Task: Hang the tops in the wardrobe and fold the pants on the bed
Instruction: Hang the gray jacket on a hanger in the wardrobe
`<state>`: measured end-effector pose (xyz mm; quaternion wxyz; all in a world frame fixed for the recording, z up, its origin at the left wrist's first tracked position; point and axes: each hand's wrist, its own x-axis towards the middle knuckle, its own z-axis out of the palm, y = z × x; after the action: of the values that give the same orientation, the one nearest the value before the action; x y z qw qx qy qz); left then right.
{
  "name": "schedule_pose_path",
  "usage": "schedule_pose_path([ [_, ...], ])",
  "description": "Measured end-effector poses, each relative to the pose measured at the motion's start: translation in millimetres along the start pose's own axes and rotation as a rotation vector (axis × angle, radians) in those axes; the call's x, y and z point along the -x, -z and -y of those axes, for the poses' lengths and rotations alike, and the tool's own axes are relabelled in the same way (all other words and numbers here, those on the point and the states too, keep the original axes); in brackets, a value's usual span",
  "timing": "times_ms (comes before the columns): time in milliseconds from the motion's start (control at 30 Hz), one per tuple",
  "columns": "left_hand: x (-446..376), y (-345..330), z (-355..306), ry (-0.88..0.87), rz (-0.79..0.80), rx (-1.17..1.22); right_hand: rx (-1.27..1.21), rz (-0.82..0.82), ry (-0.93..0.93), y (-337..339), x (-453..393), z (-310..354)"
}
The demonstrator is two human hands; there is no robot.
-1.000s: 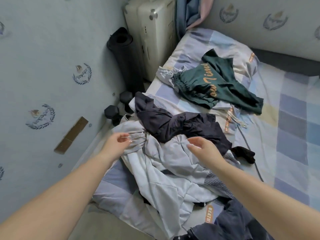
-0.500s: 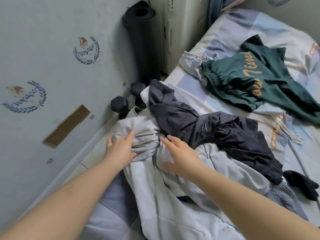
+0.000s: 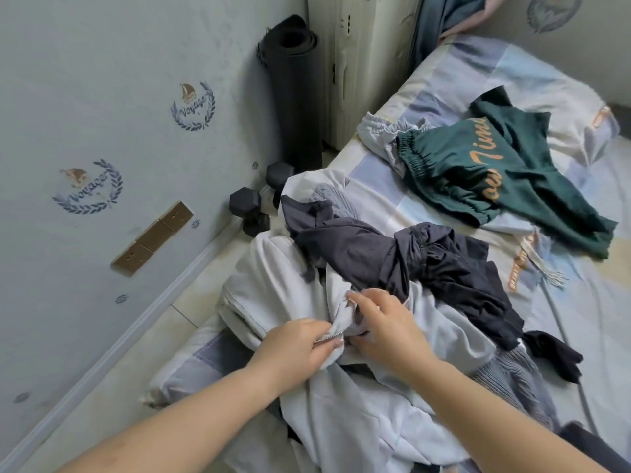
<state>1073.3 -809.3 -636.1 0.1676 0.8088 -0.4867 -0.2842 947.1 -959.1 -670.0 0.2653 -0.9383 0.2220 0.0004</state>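
Note:
A pale grey zip-up top (image 3: 273, 288) lies crumpled at the near edge of the bed (image 3: 563, 319). My left hand (image 3: 293, 346) pinches its zipper edge. My right hand (image 3: 386, 326) grips the bunched fabric right beside it, the two hands almost touching. A dark navy garment (image 3: 392, 254) sprawls over the grey top just beyond my hands. Farther back lies a green garment (image 3: 505, 179) with orange lettering, partly covering pale grey pants (image 3: 382, 131) with an elastic waistband. A small black piece of clothing (image 3: 553, 356) sits to the right.
A wallpapered wall (image 3: 102, 114) runs along the left, with a narrow strip of floor between it and the bed. Black dumbbells (image 3: 252, 213) and a rolled black mat (image 3: 293, 87) stand in that gap. A cream suitcase (image 3: 365, 63) stands behind them.
Both hands have come together on the grey top and drawn nearer to me, now gripping its zipper edge where before they lay flat on the fabric.

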Motion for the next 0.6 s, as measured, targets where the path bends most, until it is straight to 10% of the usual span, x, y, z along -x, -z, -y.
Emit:
schedule_pose_path([
  [433, 48, 57, -70, 0.122, 0.255, -0.468, 0.057, 0.063, 0.007, 133, 101, -5],
  [600, 67, 76, -94, 0.126, 0.089, -0.364, 0.152, 0.126, -0.085, 203, 138, -42],
])
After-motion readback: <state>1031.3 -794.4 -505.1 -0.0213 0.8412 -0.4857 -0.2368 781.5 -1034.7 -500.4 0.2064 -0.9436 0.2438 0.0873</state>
